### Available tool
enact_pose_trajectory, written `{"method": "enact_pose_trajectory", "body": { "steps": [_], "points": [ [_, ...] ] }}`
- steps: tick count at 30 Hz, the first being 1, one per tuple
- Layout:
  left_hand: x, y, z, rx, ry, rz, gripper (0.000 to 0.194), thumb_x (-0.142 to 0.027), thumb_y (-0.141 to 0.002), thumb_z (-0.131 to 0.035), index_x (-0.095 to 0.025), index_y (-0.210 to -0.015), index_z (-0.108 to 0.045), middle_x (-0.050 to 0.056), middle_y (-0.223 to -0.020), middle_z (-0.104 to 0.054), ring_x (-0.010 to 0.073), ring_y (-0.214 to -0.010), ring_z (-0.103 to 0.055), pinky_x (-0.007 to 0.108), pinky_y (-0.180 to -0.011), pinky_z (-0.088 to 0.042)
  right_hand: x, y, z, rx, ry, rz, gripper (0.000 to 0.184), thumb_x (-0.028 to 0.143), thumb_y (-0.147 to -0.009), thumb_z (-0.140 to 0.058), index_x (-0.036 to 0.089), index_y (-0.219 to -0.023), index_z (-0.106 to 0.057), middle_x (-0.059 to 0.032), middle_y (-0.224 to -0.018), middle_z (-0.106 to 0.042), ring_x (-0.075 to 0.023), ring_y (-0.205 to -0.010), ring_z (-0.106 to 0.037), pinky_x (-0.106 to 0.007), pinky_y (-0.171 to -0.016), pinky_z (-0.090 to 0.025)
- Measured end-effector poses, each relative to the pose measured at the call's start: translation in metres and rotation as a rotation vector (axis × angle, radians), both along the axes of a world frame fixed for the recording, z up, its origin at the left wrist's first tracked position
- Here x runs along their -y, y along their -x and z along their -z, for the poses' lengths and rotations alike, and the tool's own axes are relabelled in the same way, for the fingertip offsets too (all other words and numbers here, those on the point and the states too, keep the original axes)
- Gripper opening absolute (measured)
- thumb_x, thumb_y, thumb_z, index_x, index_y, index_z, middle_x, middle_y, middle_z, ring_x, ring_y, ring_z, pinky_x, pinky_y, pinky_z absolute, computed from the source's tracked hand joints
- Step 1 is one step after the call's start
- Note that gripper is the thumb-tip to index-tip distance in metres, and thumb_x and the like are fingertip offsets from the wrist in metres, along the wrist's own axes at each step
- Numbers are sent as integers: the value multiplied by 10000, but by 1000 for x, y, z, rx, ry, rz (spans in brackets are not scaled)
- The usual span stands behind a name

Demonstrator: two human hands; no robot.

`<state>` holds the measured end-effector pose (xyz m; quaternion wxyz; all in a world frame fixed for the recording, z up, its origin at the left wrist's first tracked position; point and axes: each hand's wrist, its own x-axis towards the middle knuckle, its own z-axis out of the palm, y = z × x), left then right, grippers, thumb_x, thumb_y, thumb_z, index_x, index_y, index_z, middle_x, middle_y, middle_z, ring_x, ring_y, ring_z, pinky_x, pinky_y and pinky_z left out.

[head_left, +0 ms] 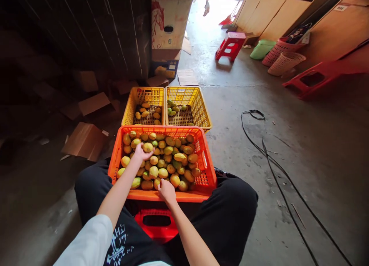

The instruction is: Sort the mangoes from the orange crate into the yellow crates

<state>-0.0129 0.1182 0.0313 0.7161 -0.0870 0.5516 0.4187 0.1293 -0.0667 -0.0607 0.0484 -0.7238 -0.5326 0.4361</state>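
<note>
An orange plastic crate (208, 181) stands between my knees, filled with yellow and green oval fruit (153, 172) that look like mangoes. My left hand (141, 154), over the left part of the crate, holds one yellow fruit (148, 147) in its fingers, palm turned up. My right hand (167, 191) is at the near rim beside a yellow fruit (157, 183). Its fingers are curled inward, and what they hold, if anything, is hidden.
Behind the orange crate stand two yellow crates, the left one (127, 108) with several yellow fruit, the right one (204, 108) with greener fruit. Cardboard pieces (85, 141) lie at left. A black cable (276, 164) crosses the floor at right. A red stool (230, 47) stands farther back.
</note>
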Motion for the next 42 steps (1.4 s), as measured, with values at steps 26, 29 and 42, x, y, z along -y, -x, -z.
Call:
{"method": "enact_pose_trajectory", "body": {
  "steps": [26,29,42],
  "points": [
    [-32,73,79,-1481,-269,1175,739,-193,-868,-756,-130,-1532,-438,312,-1611,-495,446,-1503,-565,558,-1236,-438,1,8,-19,265,-5,-215,234,215,-1102,-525,191,-1140,-754,-121,-1171,-845,-237,-1099,-805,-273,-845,-506],
    [-35,72,89,-1541,-317,1095,583,-176,-937,-714,-139,-1464,-468,269,-1520,-567,384,-1429,-633,492,-1174,-508,2,7,-18,272,1,-228,221,218,-1103,-538,197,-1141,-755,-111,-1172,-845,-233,-1106,-807,-268,-853,-512],
    [4,57,96,-1674,-300,1433,546,-236,-966,-743,-175,-1471,-544,221,-1500,-528,366,-1295,-707,418,-1062,-565,-1,7,-21,226,71,-257,235,215,-1089,-533,184,-1156,-756,-142,-1186,-839,-250,-1107,-797,-296,-861,-520]
  ]
}}
